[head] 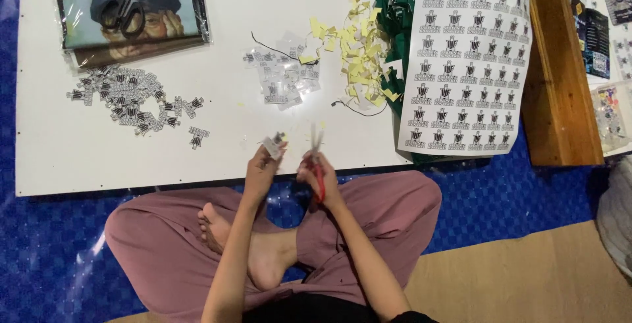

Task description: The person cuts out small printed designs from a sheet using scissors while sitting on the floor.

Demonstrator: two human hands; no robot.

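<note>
Head view: the person sits cross-legged on a blue mat (500, 211) at the near edge of a white board (217, 125), both forearms reaching forward over the lap with the elbows bent. The left hand (262, 168) is raised just past the board's near edge, fingers pinched closed on a small cut-out sticker (272, 144) held upright above the board. The right hand (317, 177) sits just beside it, curled shut around the red handle of small scissors (318, 158), whose blades point up and away toward the board; the blades are blurred, so how far apart they stand cannot be told.

Toward the board's left edge lies a heap of cut stickers (131, 99). At the far left corner a bagged picture (128, 10) carries a pair of large grey scissors (128, 4). Near the middle of the board is a loose cluster of clear-backed sticker pieces (283, 76), and beside it a pile of yellow paper scraps (359, 47). A printed sticker sheet (464, 60) hangs over the board's right edge, beside a wooden bench (556, 86).
</note>
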